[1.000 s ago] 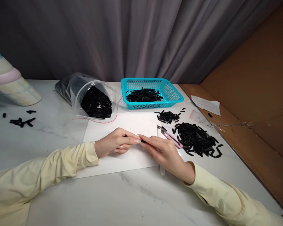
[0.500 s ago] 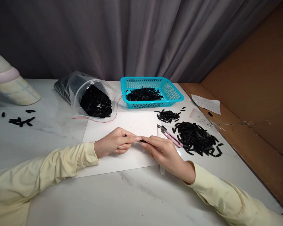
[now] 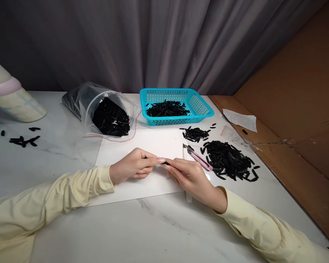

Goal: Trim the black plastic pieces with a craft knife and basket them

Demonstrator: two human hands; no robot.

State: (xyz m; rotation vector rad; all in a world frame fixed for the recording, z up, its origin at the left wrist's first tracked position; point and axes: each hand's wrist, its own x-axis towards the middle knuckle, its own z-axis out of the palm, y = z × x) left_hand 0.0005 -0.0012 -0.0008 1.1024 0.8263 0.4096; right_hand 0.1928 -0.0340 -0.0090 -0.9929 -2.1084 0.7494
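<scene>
Your left hand [image 3: 138, 164] and right hand [image 3: 190, 173] meet above the white sheet [image 3: 131, 190], and a small black piece [image 3: 166, 163] sits between their fingertips. Your left thumb lies out straight with its tip at the near end of the piece, the other left fingers curled under; a bit of something dark also shows inside that fist, too hidden to make out. Your right thumb and forefinger are clamped on the piece from the other side, the remaining right fingers bent below and partly out of sight. Just beyond your right knuckles lie pink snips [image 3: 200, 159], their blades pointing away to the left and their handle touching or nearly touching the large pile [image 3: 229, 160] of black pieces. The small pile [image 3: 195, 134] lies behind the snips, in front of the blue basket [image 3: 178, 121], which holds more of the same pieces. Left of the basket, the clear bag [image 3: 88, 95] lies on its side with its mouth toward you, black pieces filling it. Farther left, a few loose pieces [image 3: 24, 141] rest on the table [image 3: 120, 233] near the tumbler [image 3: 19, 100]. At your right, a paper slip [image 3: 241, 119] lies beside the cardboard [image 3: 296, 84].
</scene>
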